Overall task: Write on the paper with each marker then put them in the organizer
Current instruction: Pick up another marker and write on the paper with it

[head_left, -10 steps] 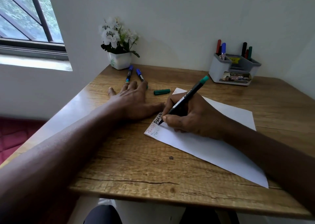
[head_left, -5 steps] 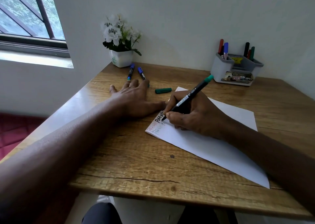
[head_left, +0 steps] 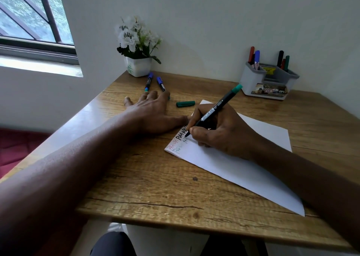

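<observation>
Head view, looking down over both forearms. The right hand (head_left: pixel 220 131) rests on the paper (head_left: pixel 243 158), its forearm entering from the lower right. Its thumb and forefinger pinch the green marker (head_left: pixel 214 110) low on the barrel. The marker leans up and away, green end highest. Its tip touches the sheet near the near-left corner, at the bold black lettering. Fainter red and green words sit just below that.

The left hand (head_left: pixel 153 113) lies palm down on the wooden table (head_left: pixel 146 187) just left of the paper, fingers straight and spread, holding nothing. Its thumb stretches toward the sheet's left edge, close to the right forefinger, so the two hands sit side by side.

The green cap (head_left: pixel 185 104) lies on the wood between the left hand and the paper's far corner. The left blue marker (head_left: pixel 148 81) and the right blue marker (head_left: pixel 161 83) lie just beyond the left fingertips, near the white flower pot (head_left: pixel 139 66).

The organizer (head_left: pixel 251 80) stands at the far right against the wall, well apart from both hands. Red, blue, black and green markers stand upright in its rear compartments.
</observation>
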The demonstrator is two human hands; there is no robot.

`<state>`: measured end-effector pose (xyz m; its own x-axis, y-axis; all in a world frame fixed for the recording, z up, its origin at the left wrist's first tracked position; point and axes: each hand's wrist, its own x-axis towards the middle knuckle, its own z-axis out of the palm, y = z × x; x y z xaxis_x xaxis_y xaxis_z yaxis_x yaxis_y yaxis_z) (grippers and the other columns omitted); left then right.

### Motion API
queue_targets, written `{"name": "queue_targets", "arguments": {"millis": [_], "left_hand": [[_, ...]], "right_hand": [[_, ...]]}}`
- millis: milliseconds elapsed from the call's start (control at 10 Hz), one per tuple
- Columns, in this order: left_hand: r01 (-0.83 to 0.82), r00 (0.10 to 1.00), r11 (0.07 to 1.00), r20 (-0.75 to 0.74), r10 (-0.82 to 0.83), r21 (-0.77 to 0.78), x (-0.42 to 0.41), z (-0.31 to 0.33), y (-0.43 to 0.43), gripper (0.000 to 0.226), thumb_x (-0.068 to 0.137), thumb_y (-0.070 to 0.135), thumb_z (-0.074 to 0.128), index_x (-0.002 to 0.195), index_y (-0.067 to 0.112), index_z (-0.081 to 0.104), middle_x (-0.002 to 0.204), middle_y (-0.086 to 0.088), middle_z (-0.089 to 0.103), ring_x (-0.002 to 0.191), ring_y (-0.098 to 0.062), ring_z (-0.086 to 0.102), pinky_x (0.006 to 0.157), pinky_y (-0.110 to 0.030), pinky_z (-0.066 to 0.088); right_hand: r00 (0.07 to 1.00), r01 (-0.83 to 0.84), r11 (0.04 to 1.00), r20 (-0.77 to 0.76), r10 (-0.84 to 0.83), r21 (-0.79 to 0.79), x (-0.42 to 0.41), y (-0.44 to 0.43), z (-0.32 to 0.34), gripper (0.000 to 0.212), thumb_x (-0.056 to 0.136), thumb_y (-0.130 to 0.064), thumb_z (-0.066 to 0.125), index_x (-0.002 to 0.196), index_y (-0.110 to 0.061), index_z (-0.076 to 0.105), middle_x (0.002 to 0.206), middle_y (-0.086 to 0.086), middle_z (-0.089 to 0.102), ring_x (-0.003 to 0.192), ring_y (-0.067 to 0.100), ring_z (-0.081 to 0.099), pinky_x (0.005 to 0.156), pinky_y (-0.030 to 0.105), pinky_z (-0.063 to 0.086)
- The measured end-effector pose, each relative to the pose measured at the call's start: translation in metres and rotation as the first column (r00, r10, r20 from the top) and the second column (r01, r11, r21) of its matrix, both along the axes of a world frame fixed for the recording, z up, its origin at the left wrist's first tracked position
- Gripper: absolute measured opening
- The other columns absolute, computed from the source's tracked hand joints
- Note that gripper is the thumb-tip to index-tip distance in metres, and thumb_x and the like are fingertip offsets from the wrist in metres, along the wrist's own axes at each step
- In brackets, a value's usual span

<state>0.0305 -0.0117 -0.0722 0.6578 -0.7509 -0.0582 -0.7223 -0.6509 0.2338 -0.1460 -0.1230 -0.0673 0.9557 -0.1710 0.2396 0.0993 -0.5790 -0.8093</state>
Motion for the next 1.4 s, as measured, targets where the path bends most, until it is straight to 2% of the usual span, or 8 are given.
{"name": "queue_targets", "arguments": {"millis": [200,500,600,700,900,1100,1200,1400], "left_hand": [[-0.002,1.0,1.0,-0.001,0.002,0.001,-0.0001,0.0005,-0.0001,0.108,0.075,0.089,0.044,0.161,0.033,0.009,0.171,-0.004,0.005,0.157,-0.03,0.004,0.117,-0.073,0.002],[-0.003,1.0,1.0,-0.003,0.003,0.004,-0.0009,0.0014,0.0001,0.106,0.077,0.087,0.045,0.161,0.033,0.01,0.171,-0.004,0.006,0.157,-0.03,0.005,0.117,-0.073,0.002],[0.0,1.0,1.0,-0.006,0.001,0.011,-0.0017,0.0015,0.0003,0.106,0.077,0.087,0.045,0.161,0.033,0.009,0.171,-0.005,0.006,0.156,-0.031,0.005,0.117,-0.073,0.002],[0.001,1.0,1.0,-0.007,-0.001,0.009,-0.0022,0.0025,0.0007,0.105,0.078,0.087,0.045,0.161,0.034,0.009,0.171,-0.005,0.005,0.156,-0.031,0.005,0.117,-0.073,0.002],[0.0,1.0,1.0,-0.007,0.0,0.016,-0.004,0.0037,0.0008,0.105,0.077,0.087,0.044,0.161,0.035,0.008,0.171,-0.005,0.005,0.156,-0.031,0.005,0.117,-0.073,0.002],[0.003,1.0,1.0,-0.007,-0.003,0.012,-0.003,0.0037,0.0012,0.105,0.077,0.087,0.044,0.161,0.035,0.009,0.171,-0.005,0.006,0.156,-0.031,0.005,0.117,-0.073,0.002],[0.002,1.0,1.0,-0.006,-0.002,0.015,-0.0025,0.0035,0.0013,0.105,0.077,0.087,0.044,0.161,0.035,0.009,0.171,-0.005,0.006,0.156,-0.031,0.005,0.117,-0.073,0.003],[0.002,1.0,1.0,-0.006,-0.002,0.019,-0.0024,0.0032,0.001,0.105,0.077,0.088,0.044,0.161,0.035,0.009,0.171,-0.005,0.006,0.156,-0.032,0.006,0.117,-0.073,0.004]], "right_hand": [[1.0,0.011,1.0,0.005,-0.011,0.004,0.0008,0.0005,0.0005,0.006,0.086,0.002,0.07,0.082,-0.002,0.067,0.064,0.003,0.066,0.055,0.005,0.061,0.055,0.015,0.047],[0.999,0.04,0.999,0.021,-0.039,-0.032,0.0016,-0.0006,-0.0021,0.004,0.086,-0.002,0.072,0.085,-0.004,0.068,0.065,-0.011,0.067,0.062,0.002,0.065,0.058,0.015,0.049],[0.997,0.07,0.993,0.04,-0.066,-0.094,0.0039,-0.0002,-0.0029,0.007,0.085,-0.006,0.074,0.081,-0.007,0.069,0.069,-0.005,0.068,0.067,0.003,0.065,0.06,0.02,0.049],[0.996,0.074,0.996,0.045,-0.071,-0.05,0.0039,-0.0011,-0.0032,0.005,0.085,-0.005,0.073,0.083,-0.006,0.069,0.067,-0.003,0.069,0.062,0.006,0.066,0.059,0.02,0.05],[0.995,0.082,0.993,0.068,-0.076,-0.082,0.0051,-0.0008,-0.005,0.006,0.084,-0.01,0.073,0.08,-0.011,0.07,0.066,-0.005,0.068,0.066,0.008,0.067,0.065,0.033,0.056],[0.995,0.08,0.994,0.069,-0.075,-0.073,0.0055,-0.0028,-0.0049,0.008,0.085,-0.005,0.072,0.079,-0.009,0.069,0.058,-0.008,0.065,0.06,0.005,0.064,0.063,0.027,0.051],[0.994,0.088,0.992,0.072,-0.082,-0.085,0.0062,-0.0027,-0.0058,0.007,0.084,-0.008,0.073,0.079,-0.012,0.07,0.062,-0.008,0.067,0.064,0.005,0.065,0.066,0.032,0.056],[0.991,0.111,0.99,0.08,-0.104,-0.09,0.0081,-0.0048,-0.0082,0.006,0.085,-0.01,0.073,0.08,-0.011,0.07,0.068,-0.001,0.069,0.065,0.007,0.066,0.064,0.032,0.055]]}}
